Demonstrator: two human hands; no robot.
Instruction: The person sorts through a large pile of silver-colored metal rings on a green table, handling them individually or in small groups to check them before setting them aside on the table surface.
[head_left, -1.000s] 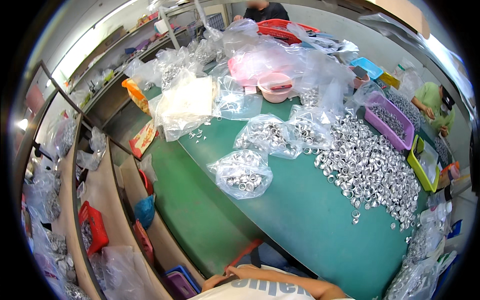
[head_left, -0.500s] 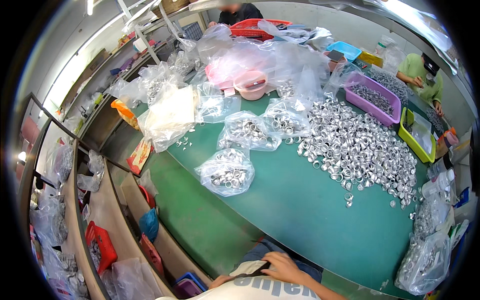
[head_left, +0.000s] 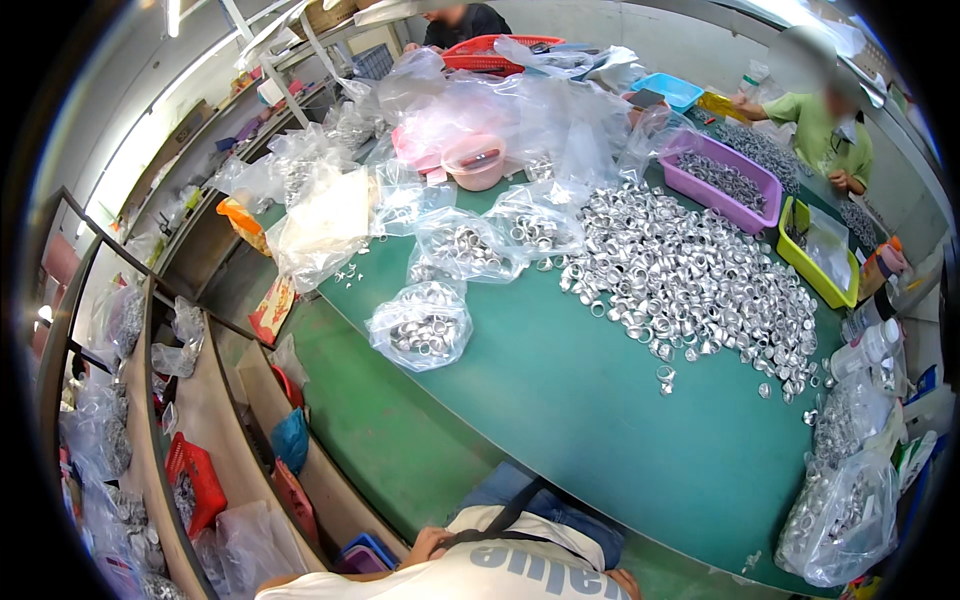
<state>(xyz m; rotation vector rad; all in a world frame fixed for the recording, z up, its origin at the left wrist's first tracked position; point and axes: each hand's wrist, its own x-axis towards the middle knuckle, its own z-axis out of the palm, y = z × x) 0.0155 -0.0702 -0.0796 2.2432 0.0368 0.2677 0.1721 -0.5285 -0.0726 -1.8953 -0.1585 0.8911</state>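
My left hand (head_left: 427, 545) rests low against my white shirt, beside a black strap; its fingers are half hidden. Only a sliver of my right hand (head_left: 626, 580) shows at the shirt's right edge. Neither hand touches the green table (head_left: 600, 420). On the table lies a wide heap of silver metal rings (head_left: 700, 280). Clear plastic bags of rings (head_left: 425, 325) sit to the left of the heap, nearest my left hand.
A purple bin (head_left: 725, 180) and a yellow-green bin (head_left: 815, 245) hold more rings at the far right, by a co-worker in green (head_left: 825, 130). A pink bowl (head_left: 475, 165) sits among empty bags. A full bag (head_left: 845, 510) stands front right. Shelves and a red basket (head_left: 195, 480) are on the left.
The view has swung left and dipped toward my chest. My left hand, down at my lap half a second ago, now lies up against my shirt.
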